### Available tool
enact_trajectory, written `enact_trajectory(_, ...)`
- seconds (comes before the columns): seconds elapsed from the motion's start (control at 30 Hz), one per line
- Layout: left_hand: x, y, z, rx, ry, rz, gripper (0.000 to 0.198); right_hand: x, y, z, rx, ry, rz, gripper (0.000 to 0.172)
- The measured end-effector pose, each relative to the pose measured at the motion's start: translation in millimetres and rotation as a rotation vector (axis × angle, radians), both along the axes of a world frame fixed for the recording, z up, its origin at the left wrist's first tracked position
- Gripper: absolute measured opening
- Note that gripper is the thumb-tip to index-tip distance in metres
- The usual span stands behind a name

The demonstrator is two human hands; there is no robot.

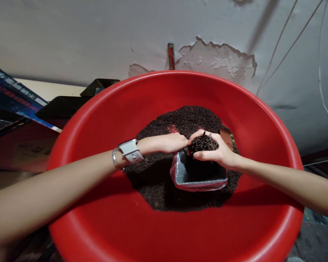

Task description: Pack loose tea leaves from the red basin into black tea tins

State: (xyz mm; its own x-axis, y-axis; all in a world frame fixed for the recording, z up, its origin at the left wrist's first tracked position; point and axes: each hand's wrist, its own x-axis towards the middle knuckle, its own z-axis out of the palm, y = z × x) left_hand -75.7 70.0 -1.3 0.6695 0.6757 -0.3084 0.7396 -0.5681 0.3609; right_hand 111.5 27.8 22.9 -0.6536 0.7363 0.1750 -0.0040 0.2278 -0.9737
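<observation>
A large red basin (180,233) holds a heap of dark, thin, dry pieces (186,114), perhaps loose tea. On the heap stands a box lined with clear plastic (199,185), its top open and its inside in dark shadow. My right hand (224,151) is curled round a clump of the dark pieces (203,143) above the box. Beside it, at the box's back left corner, my left hand (175,142) has its fingers bent down; their tips and anything in them are hidden. A white watch and a bracelet are on my left wrist.
An orange-brown flat object (226,138) lies in the heap behind my right hand. A peeling wall (98,36) rises behind the basin. Dark boxes and a blue printed package (13,94) are at the left; cords hang at the upper right.
</observation>
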Motion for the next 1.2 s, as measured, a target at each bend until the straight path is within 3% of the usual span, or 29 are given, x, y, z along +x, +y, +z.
enact_trajectory(0.43,5.5,-5.4,11.3,-0.011,0.053,-0.013,0.028,-0.8,-0.9,1.1,-0.09,-0.002,-0.013,0.023)
enact_trajectory(0.67,5.4,-5.8,11.7,-0.068,0.044,0.056,0.036,-0.4,-1.2,1.0,-0.068,-0.019,-0.001,0.02)
enact_trajectory(1.2,4.0,-4.2,9.5,-0.058,0.003,0.01,0.039,-1.4,-1.9,1.7,-0.11,-0.022,0.012,0.016)
